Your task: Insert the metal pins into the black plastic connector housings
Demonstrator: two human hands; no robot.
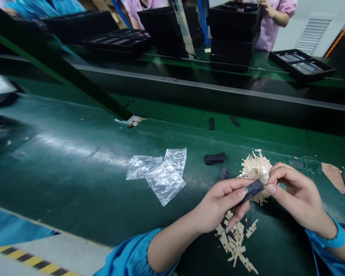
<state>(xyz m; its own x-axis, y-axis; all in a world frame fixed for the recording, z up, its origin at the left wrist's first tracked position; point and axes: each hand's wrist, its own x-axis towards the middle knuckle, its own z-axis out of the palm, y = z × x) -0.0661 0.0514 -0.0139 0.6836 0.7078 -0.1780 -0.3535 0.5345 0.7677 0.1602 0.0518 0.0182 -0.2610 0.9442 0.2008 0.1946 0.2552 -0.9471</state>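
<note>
Between the thumb and fingers of my left hand (pixel 221 203) is a small black plastic part (pixel 253 188), long and flat with tiny holes. My right hand (pixel 299 195) is closed in a pinch at the part's far end; whatever its fingertips hold is too small to make out. Behind the hands lies a heap of cream-coloured small strips (pixel 255 166). More loose cream strips (pixel 235 245) are scattered below my left hand. A stack of black parts (pixel 215 158) and another black part (pixel 224 173) rest just beyond it.
Clear plastic bags (pixel 166 176) lie on the green table (pixel 89 214), left of my hands. A brown scrap (pixel 334 177) is at the right. A slanted green post (pixel 74 84) meets the table. Across the line, people stand by stacked black trays (pixel 232 42).
</note>
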